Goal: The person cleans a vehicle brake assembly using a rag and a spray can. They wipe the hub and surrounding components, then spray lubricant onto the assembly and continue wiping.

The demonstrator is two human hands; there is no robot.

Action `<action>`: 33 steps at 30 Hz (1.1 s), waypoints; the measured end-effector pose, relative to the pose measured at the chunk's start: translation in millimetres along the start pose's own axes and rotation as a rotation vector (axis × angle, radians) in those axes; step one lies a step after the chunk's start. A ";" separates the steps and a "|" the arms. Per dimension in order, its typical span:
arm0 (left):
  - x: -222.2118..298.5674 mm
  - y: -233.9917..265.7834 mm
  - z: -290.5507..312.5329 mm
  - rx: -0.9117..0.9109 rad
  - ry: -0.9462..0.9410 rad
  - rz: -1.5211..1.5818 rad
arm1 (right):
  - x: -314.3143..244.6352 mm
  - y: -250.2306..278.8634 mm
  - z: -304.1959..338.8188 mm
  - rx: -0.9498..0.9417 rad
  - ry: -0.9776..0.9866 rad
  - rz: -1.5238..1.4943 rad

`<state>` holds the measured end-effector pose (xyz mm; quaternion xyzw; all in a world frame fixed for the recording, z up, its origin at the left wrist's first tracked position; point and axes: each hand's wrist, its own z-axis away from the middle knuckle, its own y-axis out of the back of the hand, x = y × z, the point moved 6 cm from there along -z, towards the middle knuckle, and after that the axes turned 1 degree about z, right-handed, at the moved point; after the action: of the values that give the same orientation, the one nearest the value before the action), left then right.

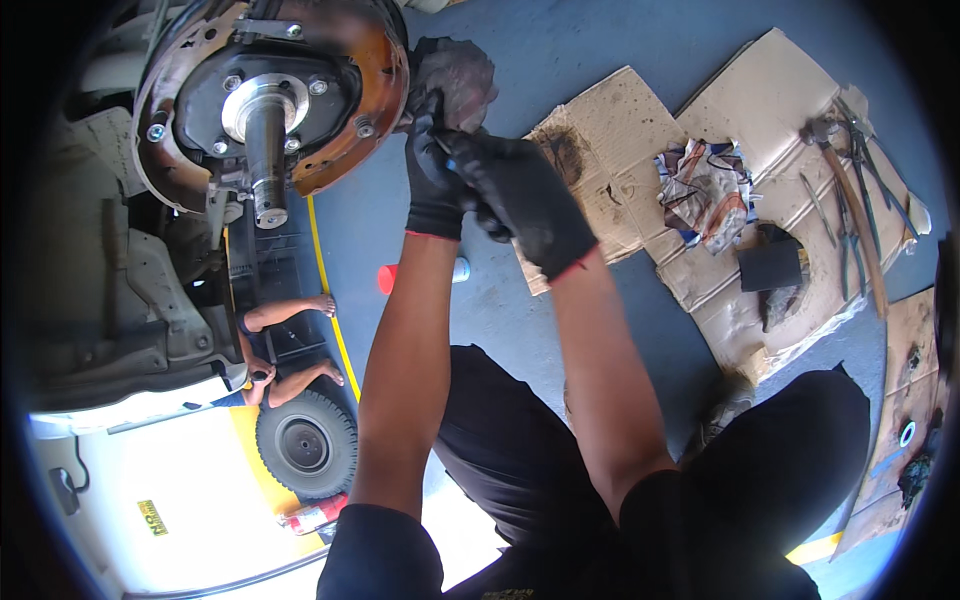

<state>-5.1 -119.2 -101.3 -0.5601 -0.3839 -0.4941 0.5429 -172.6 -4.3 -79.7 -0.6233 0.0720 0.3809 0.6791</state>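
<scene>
Both my hands wear black work gloves with red cuff edges and meet just right of the wheel hub. My left hand [436, 170] is closed, its fingers pointing up. My right hand [515, 190] is closed against it; a small bluish bit shows between them, too hidden to name. Behind my left fingertips is a crumpled dark, greyish-pink rag or sheet [460, 75]; whether I hold it is unclear. The drum brake assembly [385, 75], with rusty brown shoes, surrounds a black bolted hub plate [200, 125]. From its middle sticks a bare metal spindle [266, 165].
Flattened cardboard [625, 110] on the blue floor carries a crumpled patterned cloth [705, 190], a black block [770, 266], a hammer [835, 160] and pliers [850, 250]. A red-and-blue can [388, 279] lies below my wrists. Another person's bare legs [285, 312] show near a tyre [306, 443].
</scene>
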 end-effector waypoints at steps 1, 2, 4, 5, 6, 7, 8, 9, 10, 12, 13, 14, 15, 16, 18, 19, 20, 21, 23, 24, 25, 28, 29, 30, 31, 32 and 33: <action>2.4 -15.9 -0.1 -0.006 0.016 0.129 | -21.0 9.9 12.7 0.019 0.030 0.155; 6.4 -37.0 -2.8 -0.022 0.032 0.256 | -36.1 25.4 22.4 0.043 0.065 0.310; 17.5 -59.4 7.7 -0.092 -0.053 0.284 | -77.6 49.4 49.1 0.116 0.293 0.304; 12.7 -58.1 8.2 -0.068 -0.053 0.197 | -101.6 56.6 66.5 0.218 0.329 0.335; 7.4 -52.0 8.9 -0.040 -0.053 0.110 | -113.3 61.2 75.4 0.216 0.327 0.352; 6.1 -51.2 6.4 -0.020 -0.052 0.019 | -119.6 65.0 80.1 0.219 0.331 0.365; 7.6 -54.0 6.1 -0.099 -0.065 0.151 | -119.6 62.6 80.1 0.196 0.347 0.384; 11.3 -56.8 0.1 -0.184 -0.059 0.208 | -118.3 58.5 78.8 0.172 0.362 0.404; 18.4 -59.8 -6.8 -0.268 -0.053 0.263 | -115.6 53.6 76.4 0.146 0.375 0.422; 28.3 -57.6 -12.1 -0.272 -0.227 -0.104 | -108.0 39.4 68.8 0.112 0.422 0.362; 31.7 -68.6 -14.8 -0.191 -0.401 -0.521 | -105.9 33.6 62.8 0.102 0.448 0.337; 35.2 -74.3 -15.9 -0.169 -0.466 -0.695 | -104.0 29.7 57.1 0.128 0.480 0.407; 38.8 -79.4 -16.3 -0.135 -0.530 -0.868 | -101.6 25.3 51.0 0.157 0.510 0.478; 39.4 -81.2 -19.5 -0.173 -0.495 -0.792 | -91.8 24.4 38.5 0.195 0.579 0.551; 33.5 -73.3 -27.7 -0.289 -0.320 -0.410 | -84.0 17.4 29.9 0.260 0.728 0.672; 29.6 -67.5 -32.2 -0.362 -0.180 -0.102 | -83.7 11.6 30.6 0.287 0.809 0.720; 27.5 -62.4 -31.6 -0.391 -0.180 0.025 | -81.4 7.5 28.3 0.283 0.812 0.699; 25.6 -57.5 -30.7 -0.424 -0.176 0.151 | -80.0 2.7 26.8 0.280 0.815 0.676; 24.5 -60.2 -19.1 -0.424 -0.427 0.033 | -76.7 -6.9 20.3 0.224 0.666 0.498; 27.9 -60.0 -14.0 -0.412 -0.546 -0.029 | -72.1 -15.6 17.9 0.277 0.731 0.465; 26.4 -54.9 -15.4 -0.403 -0.646 -0.089 | -59.4 -24.8 12.4 0.334 0.796 0.437; 25.1 -72.7 -13.1 -0.262 -0.421 0.420 | -47.7 -28.4 2.5 0.410 0.846 0.390; 26.8 -93.3 -7.0 -0.261 -0.314 0.577 | -48.9 -26.5 2.0 0.421 0.844 0.376; 28.3 -112.4 0.2 -0.244 -0.211 0.739 | -47.6 -25.5 1.3 0.411 0.824 0.372; 32.9 -127.1 7.6 -0.295 -0.179 0.786 | -46.0 -26.0 -0.8 0.398 0.806 0.369; 30.4 -123.7 10.6 -0.323 -0.115 0.775 | -39.9 -24.7 -3.8 0.348 0.717 0.299; 27.0 -120.4 13.4 -0.354 -0.050 0.762 | -33.1 -22.8 -6.6 0.309 0.629 0.227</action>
<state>-113.8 -94.9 -46.5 -0.7583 -0.0715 -0.3027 0.5729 -179.5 -22.8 -44.2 -0.5882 0.4025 0.2285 0.6632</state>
